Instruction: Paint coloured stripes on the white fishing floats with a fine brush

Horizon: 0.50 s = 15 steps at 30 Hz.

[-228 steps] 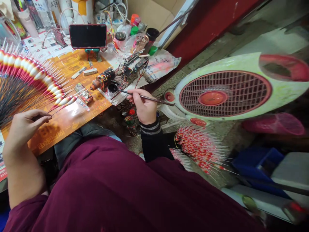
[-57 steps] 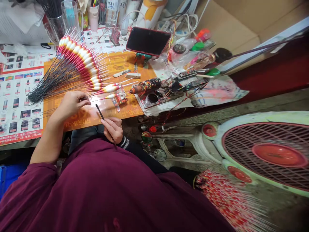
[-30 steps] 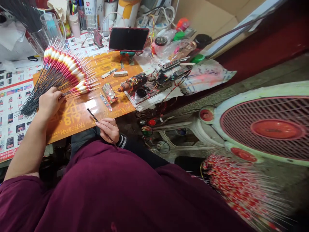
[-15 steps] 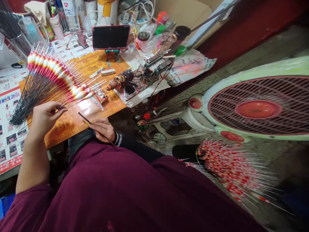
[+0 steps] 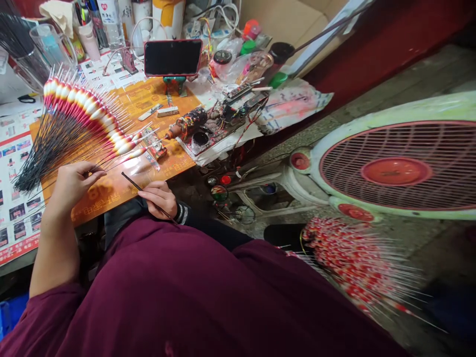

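The left hand (image 5: 70, 186) has moved down and pinches the thin stem of 1 striped fishing float (image 5: 132, 155), just beside the fan of floats (image 5: 74, 106) on the orange board (image 5: 107, 191). The right hand (image 5: 156, 198) grips a thin black paintbrush (image 5: 132, 182).

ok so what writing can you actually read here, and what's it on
"18" in yellow on the orange mat, any digit before it unclear
chinese characters on the mat: too blurred to read
print on the paper flyers: too small to read
label on the white bottle: too small to read
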Motion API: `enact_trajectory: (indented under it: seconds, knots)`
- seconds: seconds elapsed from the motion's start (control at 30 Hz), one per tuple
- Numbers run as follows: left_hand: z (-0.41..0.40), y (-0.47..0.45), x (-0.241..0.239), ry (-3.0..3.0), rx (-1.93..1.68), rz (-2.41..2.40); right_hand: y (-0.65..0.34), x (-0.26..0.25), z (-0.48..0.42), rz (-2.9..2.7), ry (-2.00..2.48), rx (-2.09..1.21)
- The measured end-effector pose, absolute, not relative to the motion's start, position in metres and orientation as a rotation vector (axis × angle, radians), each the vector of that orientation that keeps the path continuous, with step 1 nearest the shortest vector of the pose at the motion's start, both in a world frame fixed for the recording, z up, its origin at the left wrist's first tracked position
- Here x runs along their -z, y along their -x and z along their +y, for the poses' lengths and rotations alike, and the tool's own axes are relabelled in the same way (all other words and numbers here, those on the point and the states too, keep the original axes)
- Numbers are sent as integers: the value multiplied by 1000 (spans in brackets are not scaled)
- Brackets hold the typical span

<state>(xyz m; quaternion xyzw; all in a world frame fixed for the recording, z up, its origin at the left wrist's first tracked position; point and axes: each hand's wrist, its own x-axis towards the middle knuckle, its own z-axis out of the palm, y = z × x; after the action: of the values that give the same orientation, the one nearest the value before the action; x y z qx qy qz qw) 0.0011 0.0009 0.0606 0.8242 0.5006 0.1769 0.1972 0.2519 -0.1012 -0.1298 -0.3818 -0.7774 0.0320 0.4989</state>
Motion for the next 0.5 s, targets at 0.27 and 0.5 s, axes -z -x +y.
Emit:
enact_trajectory:
  seconds: [0.27,0.5]
  knots:
    - [3,-15,-55,-2329,-509,1378,-254,130,-104,-1861,877,-75]
    - [1,-21,-46,-2228,-557,1363,-253,119,-109,-1860,914,28]
